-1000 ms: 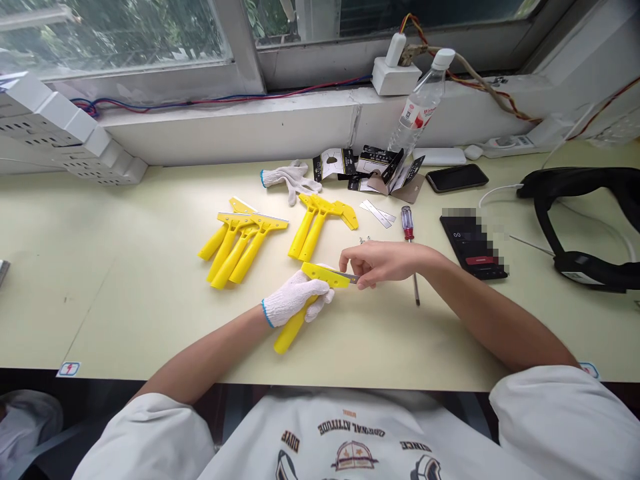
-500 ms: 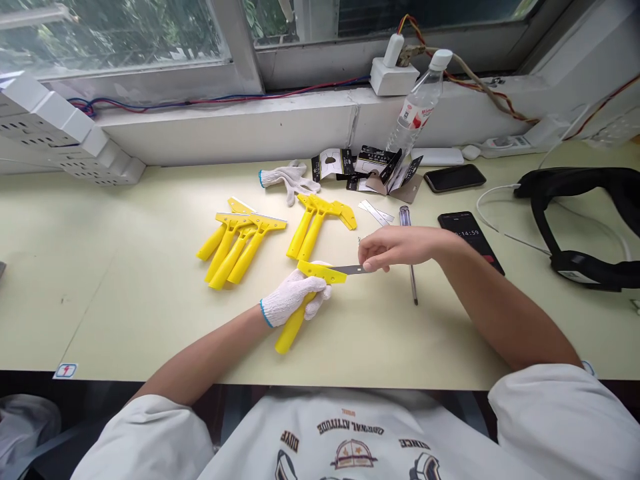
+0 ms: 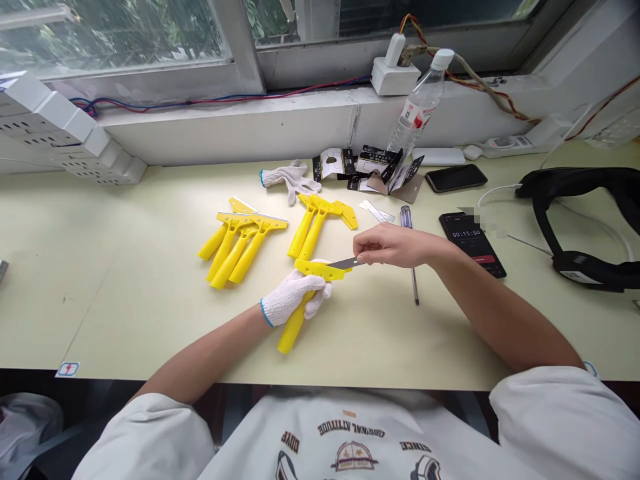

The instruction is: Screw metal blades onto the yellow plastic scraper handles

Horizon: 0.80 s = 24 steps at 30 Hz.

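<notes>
while the gloved left hand (image 3: 295,297) clasps a yellow scraper (image 3: 318,271), the right hand (image 3: 386,244) pinches a metal blade (image 3: 343,264) beyond that grip.

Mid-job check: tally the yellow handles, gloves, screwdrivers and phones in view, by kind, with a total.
Yellow handles: 7 (1 in the left hand, 6 on the table)
Gloves: 2 (1 worn on the left hand, 1 on the table)
Screwdriver: 1
Phones: 2
Total: 12

Workshop-like spot: bench (image 3: 125,280) with screwdriver (image 3: 406,217)
</notes>
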Motion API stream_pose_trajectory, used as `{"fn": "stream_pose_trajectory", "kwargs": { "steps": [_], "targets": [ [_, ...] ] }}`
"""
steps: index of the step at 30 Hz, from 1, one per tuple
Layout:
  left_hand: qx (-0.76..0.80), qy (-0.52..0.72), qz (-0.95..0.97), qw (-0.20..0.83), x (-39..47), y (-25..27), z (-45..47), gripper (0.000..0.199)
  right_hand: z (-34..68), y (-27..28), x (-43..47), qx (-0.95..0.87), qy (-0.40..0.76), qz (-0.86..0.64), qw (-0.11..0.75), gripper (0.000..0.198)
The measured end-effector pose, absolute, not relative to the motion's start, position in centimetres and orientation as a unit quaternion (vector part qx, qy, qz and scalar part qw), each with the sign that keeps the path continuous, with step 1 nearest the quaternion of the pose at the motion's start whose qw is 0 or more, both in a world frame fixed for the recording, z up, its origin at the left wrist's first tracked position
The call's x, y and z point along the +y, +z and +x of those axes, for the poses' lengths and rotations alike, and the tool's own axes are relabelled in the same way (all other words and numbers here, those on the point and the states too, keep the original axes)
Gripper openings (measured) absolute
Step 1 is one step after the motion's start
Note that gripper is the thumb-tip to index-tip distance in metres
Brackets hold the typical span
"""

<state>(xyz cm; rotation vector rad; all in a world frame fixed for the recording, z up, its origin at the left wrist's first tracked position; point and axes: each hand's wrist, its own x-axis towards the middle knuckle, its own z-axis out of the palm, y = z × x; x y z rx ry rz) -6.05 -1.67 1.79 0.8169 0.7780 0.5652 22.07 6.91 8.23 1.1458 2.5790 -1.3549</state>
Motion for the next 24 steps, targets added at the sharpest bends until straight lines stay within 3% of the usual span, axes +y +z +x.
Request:
{"fn": "stream_pose_trajectory", "kwargs": {
  "steps": [5,11,15,19,24],
  "targets": [
    [0.358,0.256,0.397,0.806,-1.7,1.6,-6.1,0.03,21.2,7.7,6.2,0.839,-0.393,0.373,-0.043,0.018],
    [0.353,0.263,0.391,0.808,-1.7,1.4,-6.1,0.04,23.6,6.9,8.4,0.761,-0.341,0.537,-0.132,0.009],
    [0.354,0.263,0.395,0.806,-1.7,1.3,-6.1,0.042,26.1,5.3,10.4,0.692,-0.222,0.682,-0.088,0.007],
    [0.352,0.265,0.392,0.808,-1.7,1.1,-6.2,0.045,27.1,3.9,11.1,0.668,-0.167,0.724,-0.031,0.005],
    [0.343,0.269,0.395,0.809,-1.7,1.0,-6.2,0.048,26.5,4.1,10.7,0.671,-0.118,0.732,0.001,0.027]
  ]
}}
